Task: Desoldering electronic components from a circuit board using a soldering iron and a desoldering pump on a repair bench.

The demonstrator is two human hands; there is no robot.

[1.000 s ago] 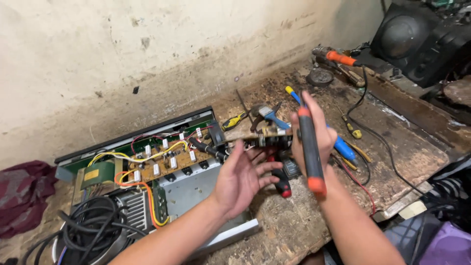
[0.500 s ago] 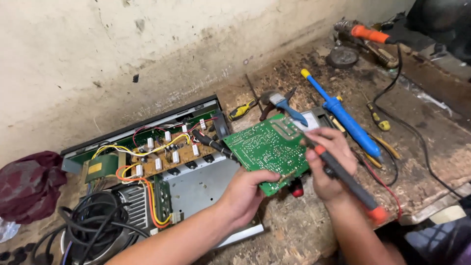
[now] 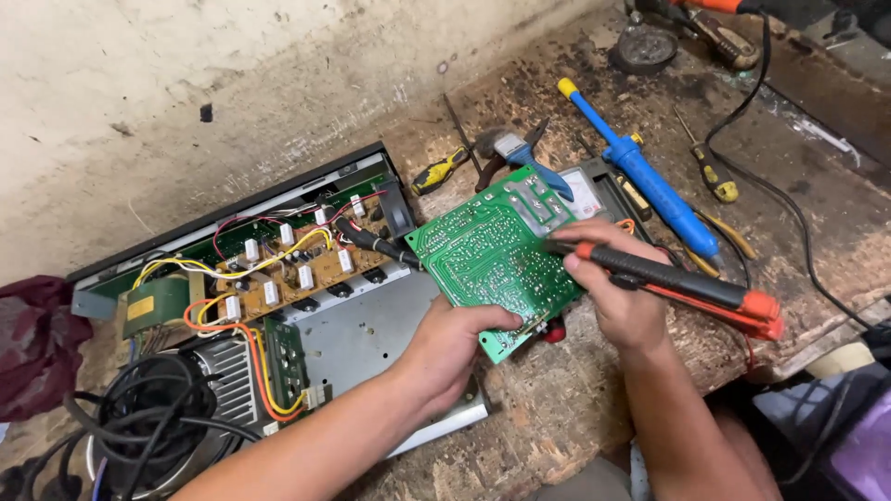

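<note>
My left hand [image 3: 450,348] grips the lower edge of a green circuit board [image 3: 492,255], holding it tilted with its solder side up. In my right hand [image 3: 617,292] is a black and orange soldering iron [image 3: 677,288], held like a pen with its tip on the board's right side. The board hovers over the right end of an opened amplifier chassis [image 3: 371,334], which shows a brown board with white parts, coloured wires and a heat sink.
On the worn wooden bench lie a blue desoldering pump [image 3: 650,181], blue-handled pliers [image 3: 524,153], a yellow and black screwdriver [image 3: 441,172] and another small one [image 3: 710,172]. Black cables [image 3: 139,417] coil at lower left beside a dark red cloth [image 3: 32,339]. A wall stands behind.
A second ago my left hand was open and the iron was raised upright. Since then my left hand took the green board, and the iron's tip came down onto it.
</note>
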